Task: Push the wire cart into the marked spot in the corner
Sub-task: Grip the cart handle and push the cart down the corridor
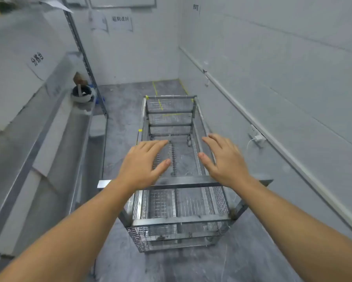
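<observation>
A long metal wire cart (pixel 181 221) stands on the grey floor in front of me, its length pointing toward the far corner. Yellow tape lines (pixel 156 89) mark a rectangle on the floor in that corner, and the cart's far end overlaps the near part of it. My left hand (pixel 144 163) and my right hand (pixel 224 159) hover above the cart's near top bar (pixel 183 183), fingers spread, palms down. Neither hand grips the bar, and I cannot tell whether the wrists touch it.
A metal shelf rack (pixel 49 139) with paper labels runs along the left, with a white helmet-like object (pixel 82 94) at its far end. The white wall (pixel 272 78) on the right carries a cable duct and a plugged-in charger (pixel 257 137).
</observation>
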The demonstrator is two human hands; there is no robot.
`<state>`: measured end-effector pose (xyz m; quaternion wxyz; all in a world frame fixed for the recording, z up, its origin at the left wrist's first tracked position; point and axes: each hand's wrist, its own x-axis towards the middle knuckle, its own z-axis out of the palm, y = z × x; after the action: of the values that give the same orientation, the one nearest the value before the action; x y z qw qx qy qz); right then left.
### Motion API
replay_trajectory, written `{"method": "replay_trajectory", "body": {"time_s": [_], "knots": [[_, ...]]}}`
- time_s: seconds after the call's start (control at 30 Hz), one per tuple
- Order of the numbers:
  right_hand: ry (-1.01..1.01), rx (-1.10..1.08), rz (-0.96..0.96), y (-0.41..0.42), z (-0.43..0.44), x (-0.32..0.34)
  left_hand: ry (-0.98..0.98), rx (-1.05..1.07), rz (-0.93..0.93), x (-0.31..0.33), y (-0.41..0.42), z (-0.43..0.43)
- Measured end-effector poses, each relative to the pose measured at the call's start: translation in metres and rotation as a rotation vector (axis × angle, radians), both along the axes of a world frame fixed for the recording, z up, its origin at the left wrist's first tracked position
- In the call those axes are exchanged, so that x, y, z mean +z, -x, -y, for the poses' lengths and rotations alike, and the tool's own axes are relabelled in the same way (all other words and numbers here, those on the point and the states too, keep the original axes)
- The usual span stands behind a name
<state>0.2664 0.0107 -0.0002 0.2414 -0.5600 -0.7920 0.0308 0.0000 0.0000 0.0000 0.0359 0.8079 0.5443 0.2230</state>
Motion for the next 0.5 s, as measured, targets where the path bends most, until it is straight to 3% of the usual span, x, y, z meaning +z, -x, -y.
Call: {"method": "replay_trajectory", "body": {"time_s": [0.27,0.5], "knots": [[0.048,0.029,0.174,-0.018,0.02,-0.054,0.058,-0.077,-0.132,-0.047,0.005,0.016],[-0.144,0.015,0.338,-0.027,0.02,-0.084,-0.002,-0.018,-0.26,-0.059,0.004,0.017]]}}
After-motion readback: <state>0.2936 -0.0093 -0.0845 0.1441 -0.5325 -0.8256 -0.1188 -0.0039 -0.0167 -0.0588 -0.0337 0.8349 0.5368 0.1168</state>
